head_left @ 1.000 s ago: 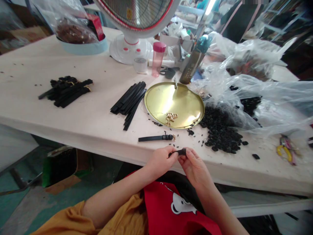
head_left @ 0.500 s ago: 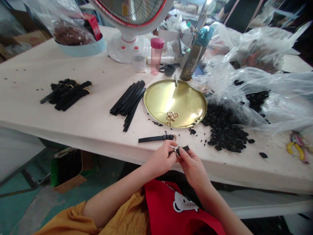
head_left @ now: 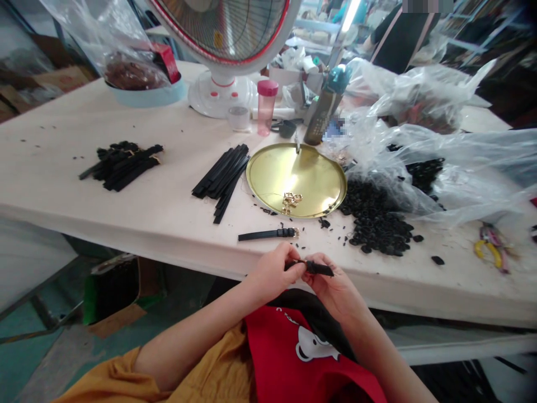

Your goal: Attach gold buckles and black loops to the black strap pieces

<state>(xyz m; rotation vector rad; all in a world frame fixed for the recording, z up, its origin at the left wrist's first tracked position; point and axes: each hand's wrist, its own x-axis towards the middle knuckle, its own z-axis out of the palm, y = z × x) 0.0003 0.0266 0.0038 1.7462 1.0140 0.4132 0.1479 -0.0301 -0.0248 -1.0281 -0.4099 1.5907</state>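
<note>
Just past the table's front edge, my left hand (head_left: 280, 268) pinches one end of a short black strap (head_left: 319, 268). My right hand (head_left: 331, 288) is closed around the same strap from the other side, and the strap's free end sticks out over its fingers. A metal glint shows between the hands, partly covered by fingers. Beyond them lies a finished-looking black strap with a gold buckle (head_left: 268, 234). Several small gold buckles (head_left: 291, 200) rest in a round gold tray (head_left: 268, 173).
Black strips (head_left: 222, 176) lie left of the tray, with bundled straps (head_left: 121, 165) farther left. To the right are a heap of small black loops (head_left: 377, 224), plastic bags (head_left: 470, 168) and yellow-handled pliers (head_left: 489, 252). A fan (head_left: 222, 92) and a pink bottle (head_left: 267, 109) stand behind.
The strap in my hands has turned, its free end now pointing right and slightly down. My right fingers have shifted beneath it. The camera view has moved slightly.
</note>
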